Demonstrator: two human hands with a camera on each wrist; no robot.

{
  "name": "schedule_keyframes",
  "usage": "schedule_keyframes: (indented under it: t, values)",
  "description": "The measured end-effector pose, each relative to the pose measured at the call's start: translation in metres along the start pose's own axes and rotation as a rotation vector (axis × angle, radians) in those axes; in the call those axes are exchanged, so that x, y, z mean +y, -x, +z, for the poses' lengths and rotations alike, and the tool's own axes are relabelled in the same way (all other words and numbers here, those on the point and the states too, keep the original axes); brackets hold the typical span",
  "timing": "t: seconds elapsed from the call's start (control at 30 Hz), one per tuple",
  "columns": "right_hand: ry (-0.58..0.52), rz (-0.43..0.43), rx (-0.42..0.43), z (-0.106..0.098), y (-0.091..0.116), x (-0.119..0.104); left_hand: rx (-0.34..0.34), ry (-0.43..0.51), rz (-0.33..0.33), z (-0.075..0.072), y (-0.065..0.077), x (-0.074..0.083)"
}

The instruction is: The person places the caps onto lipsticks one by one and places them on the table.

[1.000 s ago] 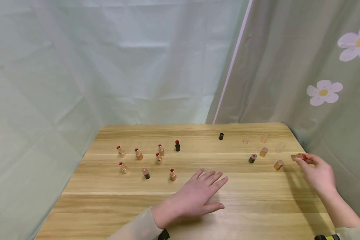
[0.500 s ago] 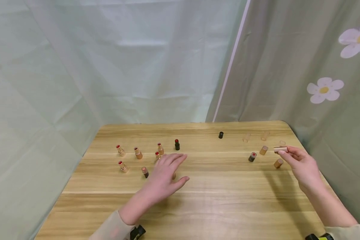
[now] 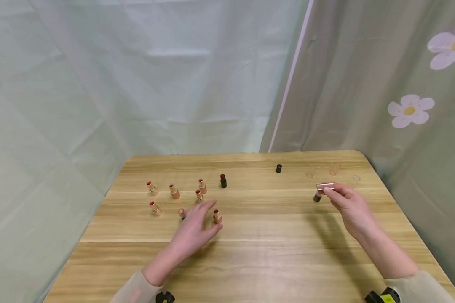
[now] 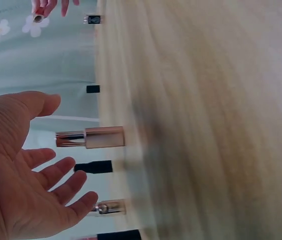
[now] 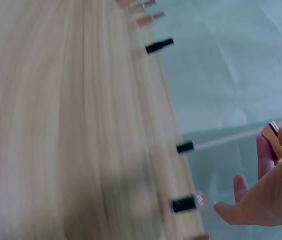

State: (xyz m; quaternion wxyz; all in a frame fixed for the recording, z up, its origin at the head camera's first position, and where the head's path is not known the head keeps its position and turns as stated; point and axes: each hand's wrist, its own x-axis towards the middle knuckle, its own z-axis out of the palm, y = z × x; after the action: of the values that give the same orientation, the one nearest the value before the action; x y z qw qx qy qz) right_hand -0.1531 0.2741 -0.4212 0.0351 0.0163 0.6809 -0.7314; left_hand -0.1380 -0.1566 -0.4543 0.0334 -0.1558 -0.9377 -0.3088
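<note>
Rose-gold cap point(image 3: 325, 187) sits in the pinch of the right hand point(image 3: 351, 207), thumb against fingers, held above the table point(image 3: 265, 261) toward its right edge. It looks like a light, stiff shell with a polished, probably slippery surface, so a gentle pinch across its sides should do, with the fingers kept off its ends. Just below it in the head view stands a small black lipstick point(image 3: 317, 197), partly hidden; the right wrist view shows the two apart. The left hand point(image 3: 194, 229) hangs low over the table's left half, thumb and fingers spread and holding nothing, with an upright gold lipstick point(image 3: 217, 217) just beyond the gap between them. That is presumably light too; any red colour at its tip would smear easily, so the rigid base is the better hold, and so narrow a thing could topple at a brush. A peach-tipped lipstick point(image 3: 182, 213) is partly covered by this hand. Farther out, other gold lipsticks point(image 3: 174, 192) stand toward the table's left edge, while a taller black lipstick point(image 3: 223, 181) stands nearer the far edge. A black cap point(image 3: 279, 168) is close to that edge, and clear caps point(image 3: 335, 169) are near the far right corner.
</note>
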Motion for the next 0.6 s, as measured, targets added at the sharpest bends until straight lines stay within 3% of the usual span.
schedule_keyframes:
  t: [0.27, 0.6]
  values:
    - [-0.227, 0.178, -0.033, 0.036, -0.011, 0.011, -0.041, 0.046, -0.050, 0.006, 0.002, -0.009]
    - [-0.238, 0.219, -0.070, 0.060, -0.023, 0.024, -0.069, 0.055, -0.092, 0.010, 0.000, -0.013]
